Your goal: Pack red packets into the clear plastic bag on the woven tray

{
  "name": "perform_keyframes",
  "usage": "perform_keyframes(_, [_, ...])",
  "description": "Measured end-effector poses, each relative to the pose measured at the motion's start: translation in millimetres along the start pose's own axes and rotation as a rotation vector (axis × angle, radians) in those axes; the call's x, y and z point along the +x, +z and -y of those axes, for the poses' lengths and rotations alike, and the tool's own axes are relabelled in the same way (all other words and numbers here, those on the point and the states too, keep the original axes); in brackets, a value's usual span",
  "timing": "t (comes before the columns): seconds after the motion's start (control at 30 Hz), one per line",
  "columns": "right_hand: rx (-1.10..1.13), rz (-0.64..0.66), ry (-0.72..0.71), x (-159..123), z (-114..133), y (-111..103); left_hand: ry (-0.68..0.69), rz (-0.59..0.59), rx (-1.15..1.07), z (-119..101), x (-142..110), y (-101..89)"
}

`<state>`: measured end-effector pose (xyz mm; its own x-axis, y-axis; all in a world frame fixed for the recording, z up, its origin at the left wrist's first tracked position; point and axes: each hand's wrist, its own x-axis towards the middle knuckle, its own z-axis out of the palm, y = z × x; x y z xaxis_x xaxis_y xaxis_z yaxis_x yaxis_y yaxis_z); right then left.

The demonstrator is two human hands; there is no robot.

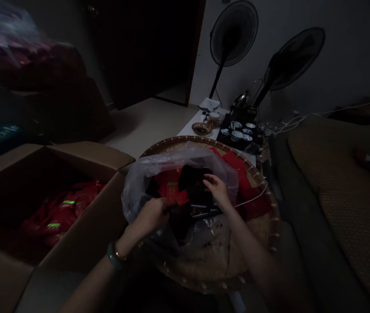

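Two bare hands over a round woven tray (pixel 278 221), poor light; I read everything from my remote post through the head view. Clear plastic bag (pixel 132 191) lies on the tray, mouth gaping around the space between the hands. I judge it very light, limp, a little slippery, apt to crumple or tear; best hold is a gathered fold of its rim rather than a single layer. Within the mouth, a red packet (pixel 172 184) with a greenish-yellow mark, likely thin and soft, best pinched by a free edge. Beside it, dark material (pixel 194 176), too dim for me to identify, probably soft too. Left hand (pixel 152 213) sits at the near left of the mouth, fingers curled, red packet just beyond them; whether they are clenched on plastic or on something dark, I cannot tell. Right hand (pixel 218 190) hangs at the right of the mouth, fingers bent and somewhat parted, tips in front of the dark material; I cannot tell if they pinch any of it. Between the hands and nearer the camera lies a dark two-armed tool (pixel 201 214) with shiny edges. I judge it stiff and the heaviest piece in the bag's mouth, to be taken by its body and not by the white cord (pixel 252 200) that seems to run from it. Red sheets (pixel 242 174) lie right of the bag, beyond the right fingers.
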<state>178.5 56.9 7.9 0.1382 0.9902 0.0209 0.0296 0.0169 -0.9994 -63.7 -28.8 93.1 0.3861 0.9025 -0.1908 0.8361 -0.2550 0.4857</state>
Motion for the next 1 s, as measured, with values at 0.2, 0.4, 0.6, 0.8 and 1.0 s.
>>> perform_keyframes(0.2, [0.177,-0.083,0.11,0.4,-5.5,1.9,0.026,-0.017,-0.014,3.3,-0.9,1.7])
perform_keyframes(0.4, [0.518,-0.003,0.318,-9.5,-11.1,5.7,0.026,-0.018,-0.025,2.3,2.0,2.2])
perform_keyframes(0.6, [0.55,0.13,0.33,-41.7,16.2,17.3,-0.005,-0.02,-0.005,0.8,8.1,4.7])
perform_keyframes(0.8, [0.381,0.299,0.285,-74.0,56.6,40.7,-0.042,-0.029,-0.022,-0.9,11.5,8.6])
perform_keyframes(1.0, [-0.161,0.388,-0.036,-83.6,62.0,55.5,-0.008,-0.029,-0.048,-2.0,9.2,6.4])
